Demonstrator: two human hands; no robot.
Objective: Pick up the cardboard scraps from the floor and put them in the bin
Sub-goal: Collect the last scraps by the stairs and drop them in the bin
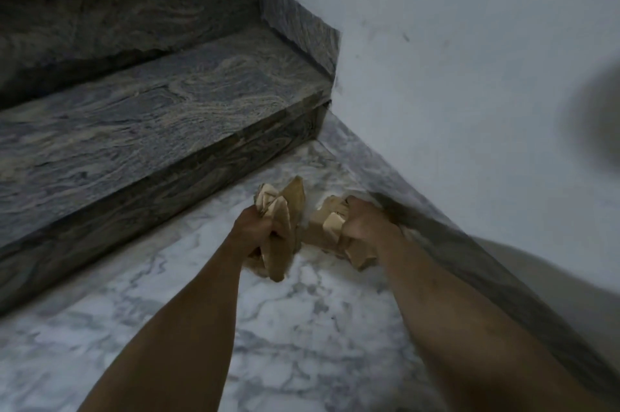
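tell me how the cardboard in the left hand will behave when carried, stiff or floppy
Probably floppy: the cardboard in the left hand is creased and crumpled, bunched into folds rather than flat. Likely light, since one hand grips the whole bundle. Loose ends stick out above and below the fist, so a piece might slip free on the way.

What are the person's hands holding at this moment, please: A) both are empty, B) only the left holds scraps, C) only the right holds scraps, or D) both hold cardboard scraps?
D: the left hand grips a bunch of cardboard scraps, and the right hand grips another bunch.
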